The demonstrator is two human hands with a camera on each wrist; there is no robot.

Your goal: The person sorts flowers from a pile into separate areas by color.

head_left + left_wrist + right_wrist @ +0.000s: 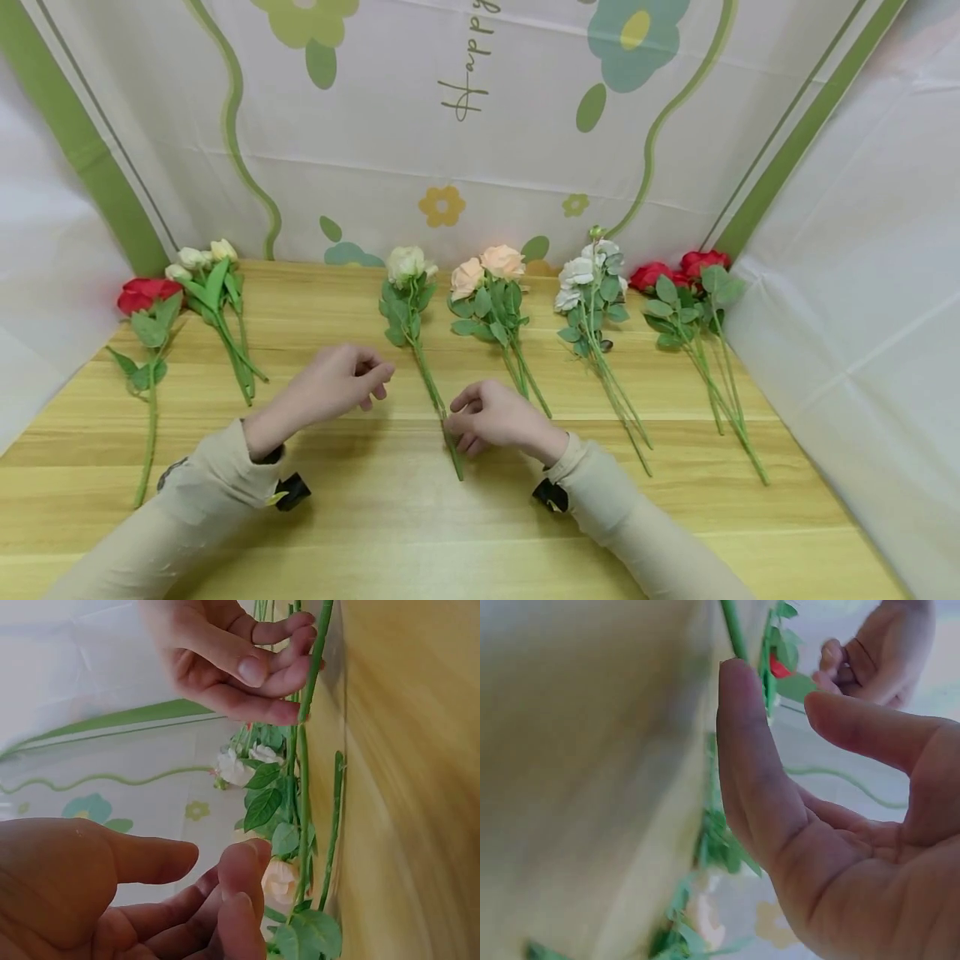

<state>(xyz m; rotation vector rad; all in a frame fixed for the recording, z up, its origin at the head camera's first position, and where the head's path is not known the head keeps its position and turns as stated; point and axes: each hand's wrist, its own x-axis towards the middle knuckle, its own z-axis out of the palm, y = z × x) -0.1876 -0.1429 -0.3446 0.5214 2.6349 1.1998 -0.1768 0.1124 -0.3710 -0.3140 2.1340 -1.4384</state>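
Observation:
A cream rose (408, 265) with green leaves lies in the middle of the table, its long stem (429, 379) pointing toward the person. Beside the lower stem is my right hand (498, 419), its fingertips right at the stem; in the right wrist view its thumb and fingers stand well apart. My left hand (337, 385) hovers left of the same stem with loosely bent fingers and nothing between them. Just right of the cream rose lie peach roses (501, 263), their stems partly hidden behind my right hand.
White roses (579, 273) and red roses (701, 265) lie farther right. To the left are white tulips (197, 260) and a single red rose (148, 295). A flower-printed cloth (375, 125) hangs behind the wooden table (420, 542), with white sheets at both sides.

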